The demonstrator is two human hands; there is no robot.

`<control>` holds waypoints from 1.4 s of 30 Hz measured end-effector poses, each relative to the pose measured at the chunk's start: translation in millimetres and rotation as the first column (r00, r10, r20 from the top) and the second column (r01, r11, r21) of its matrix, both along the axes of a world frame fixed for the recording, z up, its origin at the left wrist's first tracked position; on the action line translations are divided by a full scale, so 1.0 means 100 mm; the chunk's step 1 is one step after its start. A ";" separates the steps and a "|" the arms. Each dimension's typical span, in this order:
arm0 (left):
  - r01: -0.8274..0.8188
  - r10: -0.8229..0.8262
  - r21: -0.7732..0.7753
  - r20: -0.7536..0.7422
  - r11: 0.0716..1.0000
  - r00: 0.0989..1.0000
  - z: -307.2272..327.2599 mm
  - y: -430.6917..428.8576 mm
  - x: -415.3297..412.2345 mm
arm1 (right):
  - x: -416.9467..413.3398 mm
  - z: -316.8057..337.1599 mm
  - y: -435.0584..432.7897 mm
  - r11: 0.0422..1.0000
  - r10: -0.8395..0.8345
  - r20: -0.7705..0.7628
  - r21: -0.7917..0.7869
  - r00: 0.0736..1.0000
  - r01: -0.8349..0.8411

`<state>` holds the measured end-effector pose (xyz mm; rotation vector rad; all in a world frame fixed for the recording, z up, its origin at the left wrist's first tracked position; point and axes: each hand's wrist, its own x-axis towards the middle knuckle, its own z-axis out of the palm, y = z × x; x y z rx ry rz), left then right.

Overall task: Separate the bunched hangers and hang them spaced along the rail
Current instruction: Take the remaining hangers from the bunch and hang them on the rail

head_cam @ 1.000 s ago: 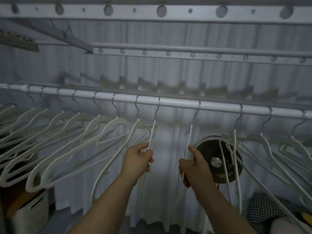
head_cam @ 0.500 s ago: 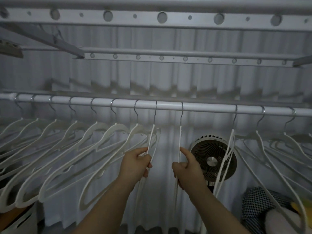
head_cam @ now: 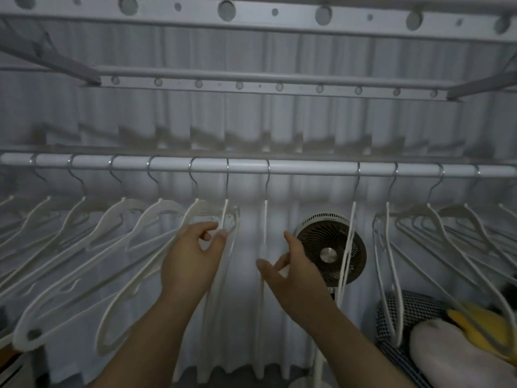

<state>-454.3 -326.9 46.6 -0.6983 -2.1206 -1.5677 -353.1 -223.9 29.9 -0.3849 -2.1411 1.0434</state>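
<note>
The left hand [head_cam: 193, 264] has thumb and forefinger curled into a loose ring at the edge of a hanger [head_cam: 224, 211]. Whether they pinch it or only touch it, I cannot tell. The right hand [head_cam: 296, 278] is spread and holds nothing, its forefinger raised just right of the middle hanger [head_cam: 265, 219], which hangs edge-on between the two hands. Both hands are probably setting the gap between these two hooks so that it matches the row to the left. The left hangers [head_cam: 117, 219] sit evenly along the rail [head_cam: 307, 168], fanning toward the near left. Right of the hands comes a wider gap, then the right hangers [head_cam: 387, 219], which look less evenly spaced and may still need adjusting. A fan [head_cam: 330, 252] stands farther back, in front of a pale curtain [head_cam: 251, 121].
</note>
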 end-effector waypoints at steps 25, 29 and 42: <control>0.308 -0.359 0.185 0.445 0.933 0.820 -0.10 1.95 1.56 | 1.03 0.05 1.78 0.950 0.194 -0.074 -0.235 0.978 -0.206; 0.292 -0.360 0.213 0.479 0.933 0.801 -0.17 1.99 1.57 | 0.97 -0.01 1.81 0.935 0.165 -0.001 -0.317 0.986 -0.156; 0.227 -0.321 0.258 0.426 0.939 0.846 -0.22 1.59 1.12 | 0.61 -0.09 1.70 0.835 0.067 -0.123 -0.537 0.990 -0.123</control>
